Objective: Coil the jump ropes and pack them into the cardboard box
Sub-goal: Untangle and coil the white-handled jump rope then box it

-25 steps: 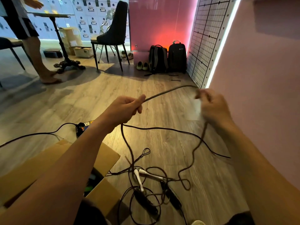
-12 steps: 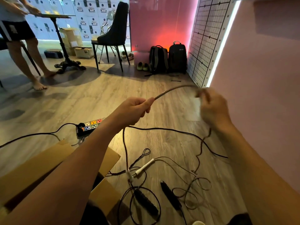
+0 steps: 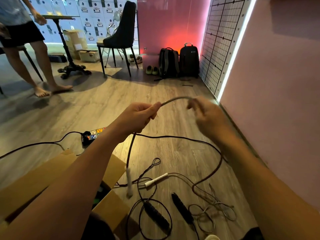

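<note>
Fingers (image 3: 151, 110) of the left hand (image 3: 136, 118) are clenched round a dark jump rope (image 3: 174, 98), held up above the floor (image 3: 103, 104), most likely so a fresh loop can be measured off between the two hands. At the near left, under that forearm, the cardboard box (image 3: 34, 179) lies with its flaps open, close enough for a finished coil to drop straight in. Just beyond it sits a power strip (image 3: 91, 135) with coloured sockets; any writing on it is too small to read. Below the left fist the rope hangs straight down and ends in a white handle (image 3: 129, 181), dangling and blurred. To its right a second white handle (image 3: 155, 180) lies flat, and nearer lie two black handles (image 3: 156, 216) with cord looped about them. Further right a thin wire rope (image 3: 214, 209) lies in a loose tangle, not yet coiled. Up above, the dark rope arcs across to the right hand (image 3: 209, 118), too blurred to tell whether it pinches the rope or lets it slide. Labels on the far lockers (image 3: 86, 11) and the logo on the right backpack (image 3: 189, 61) cannot be read.
</note>
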